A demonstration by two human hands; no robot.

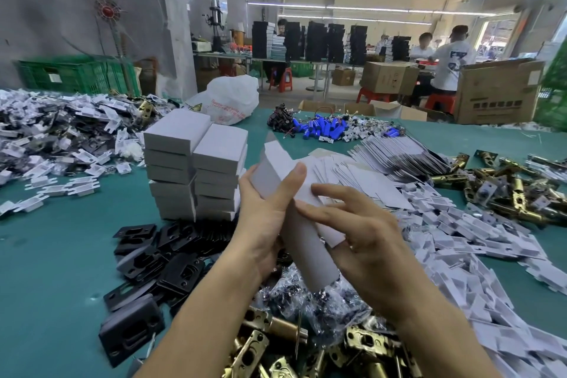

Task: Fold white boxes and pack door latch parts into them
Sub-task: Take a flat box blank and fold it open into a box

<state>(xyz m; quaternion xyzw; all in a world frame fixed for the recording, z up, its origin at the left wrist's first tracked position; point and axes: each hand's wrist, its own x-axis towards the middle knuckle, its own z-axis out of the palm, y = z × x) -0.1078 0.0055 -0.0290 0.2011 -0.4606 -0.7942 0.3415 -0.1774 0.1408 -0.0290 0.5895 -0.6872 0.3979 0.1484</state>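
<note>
At the far left of the green table (pixel 55 255) lies a wide heap of white plastic parts (pixel 61 138) mixed with darker metal pieces. Right of it, near the table's middle, stands a double stack of folded white boxes (pixel 196 163), closed and piled several high. Just in front of the stack, black metal plates (pixel 159 258) lie overlapping in a loose spread that reaches the near edge.

The left hand (pixel 264 209) is raised above these plates. Its grip is closed on a white box (pixel 303 255), with the thumb lying along the upper face and the fingers wrapped behind. The box is held in the air, opened into a long sleeve that tilts from far left to near right, with a flap standing up at its far end. The right hand (pixel 365 239) meets it from the right with its grip open, the fingers spread and nearly straight and their tips touching the box's side.

Below the hands lie clear bags of small screws (pixel 322 304), and brass latch bolts (pixel 276 347) crowd the near edge. Farther back, blue cylinders with wires (pixel 322 127) lie in a cluster. To the right of the hands, flat white box blanks (pixel 383 163) are fanned out, then a long drift of white plastic pieces (pixel 475 239). More brass latches (pixel 506 193) lie at the far right.
</note>
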